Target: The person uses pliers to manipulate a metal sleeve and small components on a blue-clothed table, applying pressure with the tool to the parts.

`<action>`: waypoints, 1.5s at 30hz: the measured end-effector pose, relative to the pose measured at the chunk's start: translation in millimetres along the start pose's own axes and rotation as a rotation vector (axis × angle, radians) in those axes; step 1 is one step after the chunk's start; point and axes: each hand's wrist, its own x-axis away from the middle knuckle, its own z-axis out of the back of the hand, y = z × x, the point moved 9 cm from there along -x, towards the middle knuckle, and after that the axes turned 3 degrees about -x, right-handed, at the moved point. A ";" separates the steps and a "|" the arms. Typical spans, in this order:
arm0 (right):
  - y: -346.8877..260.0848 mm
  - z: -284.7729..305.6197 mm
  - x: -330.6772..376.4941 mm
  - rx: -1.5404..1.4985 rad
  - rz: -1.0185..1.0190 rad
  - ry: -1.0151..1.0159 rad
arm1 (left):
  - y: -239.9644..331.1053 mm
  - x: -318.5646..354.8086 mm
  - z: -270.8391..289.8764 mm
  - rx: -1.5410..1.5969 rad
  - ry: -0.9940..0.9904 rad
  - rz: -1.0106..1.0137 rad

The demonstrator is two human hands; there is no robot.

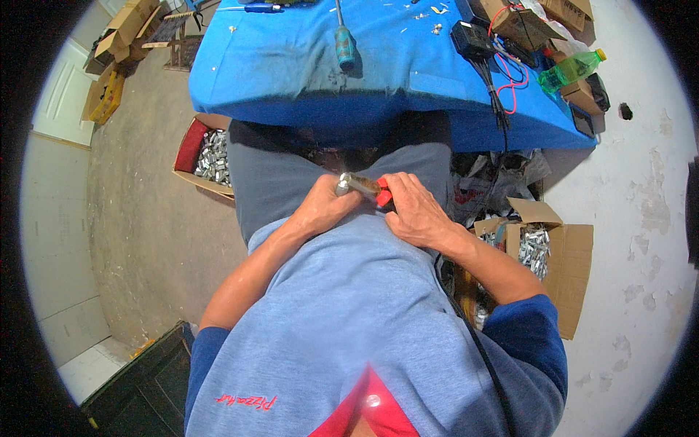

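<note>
My left hand (326,204) is closed round a small silver metal piece (342,186), whose rounded end shows above the fingers. In my right hand (416,209) is a pair of red-handled pliers (365,184), held level over my lap. Their worn metal head points left and meets the silver piece; whether the jaws grip it, I cannot tell. Both hands are close together in front of my belly. My fingers hide most of the pliers' handles and the lower part of the piece.
Ahead, a blue-covered table (291,80) carries a teal-handled screwdriver (344,48), a black adapter (472,39) with cables and a green bottle (572,71). Cardboard boxes with silver metal parts stand at my left (203,185) and right (575,280). A wall (641,218) rises at right.
</note>
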 end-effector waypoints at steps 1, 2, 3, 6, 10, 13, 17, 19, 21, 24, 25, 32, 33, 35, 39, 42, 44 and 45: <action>0.6 -0.6 -0.3 0.001 -0.011 -0.014 | -0.3 0.0 0.0 -0.006 0.001 0.001; 0.9 -1.1 -0.6 0.003 -0.022 -0.029 | -0.5 0.1 0.1 -0.011 0.003 0.002; 1.4 -1.9 -0.6 0.005 -0.033 -0.044 | 0.2 0.1 0.0 -0.016 0.001 0.002; -2.7 2.0 -0.1 0.011 0.004 0.001 | 0.3 -0.3 0.0 -0.025 0.001 -0.011; -3.1 2.9 0.4 0.011 0.041 0.052 | 0.2 -1.3 -0.1 -0.076 0.007 -0.024; -2.1 1.6 0.4 0.026 0.022 0.032 | -0.8 -2.4 1.7 -0.127 0.010 0.001; -1.3 0.1 -0.4 0.071 -0.028 -0.026 | -4.9 -3.5 2.7 -0.109 0.065 -0.018; 0.0 -0.9 -0.9 0.087 -0.034 -0.037 | -5.0 -3.0 2.9 -0.146 0.045 0.019; 2.9 -2.7 -0.4 0.090 -0.030 -0.045 | -7.0 -3.0 3.1 -0.171 0.033 0.036; 4.0 -4.4 -0.6 0.089 -0.023 -0.042 | -11.6 -3.9 3.0 -0.173 0.043 0.030; 3.3 -3.9 -0.9 0.090 -0.023 -0.038 | -10.6 -3.9 2.5 -0.163 0.055 0.024; 2.2 -4.4 -0.1 0.090 -0.028 -0.023 | -5.8 -4.6 2.9 -0.186 0.069 -0.001; 3.0 -5.1 0.3 0.084 -0.026 -0.019 | -8.6 -5.2 2.1 -0.199 0.059 0.005; 6.3 -9.4 0.8 0.075 -0.046 -0.054 | -14.1 -5.6 2.2 -0.224 0.039 0.016; 7.8 -13.6 -1.5 0.071 -0.014 -0.049 | -18.7 -4.8 3.8 -0.300 0.022 0.043; 5.1 -14.3 -2.6 0.050 -0.008 -0.014 | -16.3 -2.0 7.1 -0.310 0.033 0.066; 11.6 -19.2 -5.0 -0.011 -0.047 -0.034 | -15.8 -1.5 7.7 -0.262 0.053 0.066; 14.5 -21.6 -5.1 -0.041 -0.067 -0.042 | -16.2 -0.3 7.1 -0.273 0.054 0.079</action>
